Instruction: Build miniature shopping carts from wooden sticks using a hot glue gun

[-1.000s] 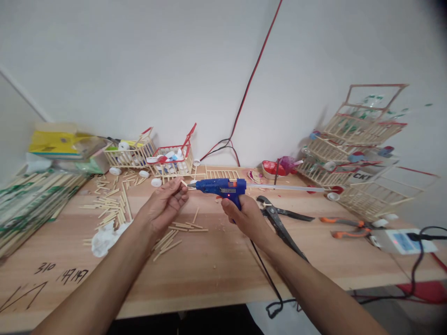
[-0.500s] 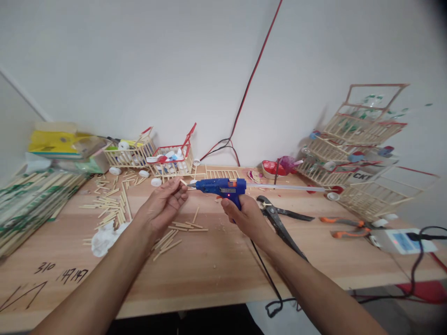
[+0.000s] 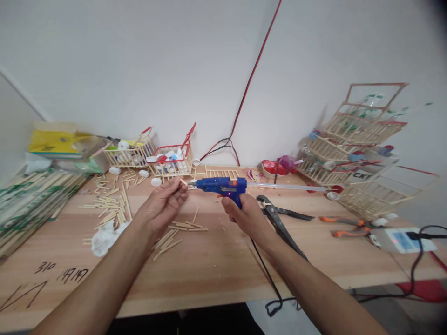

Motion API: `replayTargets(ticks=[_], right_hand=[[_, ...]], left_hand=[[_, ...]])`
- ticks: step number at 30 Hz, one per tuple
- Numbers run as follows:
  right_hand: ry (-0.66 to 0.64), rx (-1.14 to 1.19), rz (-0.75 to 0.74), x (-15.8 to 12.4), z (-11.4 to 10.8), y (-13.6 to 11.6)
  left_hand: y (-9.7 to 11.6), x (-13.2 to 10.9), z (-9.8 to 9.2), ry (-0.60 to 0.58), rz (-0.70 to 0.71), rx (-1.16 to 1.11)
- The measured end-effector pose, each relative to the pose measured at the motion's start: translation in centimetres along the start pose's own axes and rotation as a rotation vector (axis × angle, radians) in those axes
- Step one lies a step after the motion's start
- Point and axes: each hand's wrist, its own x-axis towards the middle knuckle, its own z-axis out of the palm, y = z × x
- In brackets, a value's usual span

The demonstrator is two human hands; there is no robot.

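Observation:
My right hand (image 3: 244, 211) is wrapped round the handle of a blue glue gun (image 3: 221, 186), with a long clear glue stick (image 3: 286, 187) out of its back. Its nozzle points left, at the fingertips of my left hand (image 3: 169, 197). Those fingers pinch a small wooden stick (image 3: 183, 182), whose end is at the nozzle. Just behind the gun lies a flat ladder-like stick frame (image 3: 220, 174). Short wooden sticks (image 3: 167, 243) are scattered on the table below my left hand.
Black pliers (image 3: 279, 223) and orange-handled pliers (image 3: 349, 225) lie to the right, near stacked stick carts (image 3: 363, 128). Two small carts (image 3: 172, 160) stand at the back left. Bundled sticks (image 3: 31, 204) and white tissue (image 3: 104, 239) are left; a black cable (image 3: 267, 270) hangs over the front edge.
The glue gun has tipped very slightly in my right hand, its nozzle still by the small stick. My left hand has hardly moved.

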Motion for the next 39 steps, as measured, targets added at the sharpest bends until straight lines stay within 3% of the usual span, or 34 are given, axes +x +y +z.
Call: replayTargets(ticks=[21, 30, 33, 36, 39], right_hand=[[0.003, 0.034, 0.017, 0.1, 0.1, 0.5], [-0.013, 0.468, 0.135, 0.2, 0.1, -1.1], [-0.006, 0.638, 0.206, 0.5, -0.3, -1.2], [0.007, 0.730, 0.289, 1.0, -1.1, -1.3], [0.062, 0.792, 0.316, 1.0, -2.7, -1.7]], left_hand=[[0.0, 0.2, -0.1, 0.009, 0.035, 0.050], [-0.5, 0.1, -0.2, -0.099, 0.108, 0.373], [-0.6, -0.1, -0.1, -0.144, 0.194, 0.562], [-0.5, -0.3, 0.0, -0.178, 0.265, 0.739], [-0.4, -0.5, 0.3, -0.150, 0.282, 0.766]])
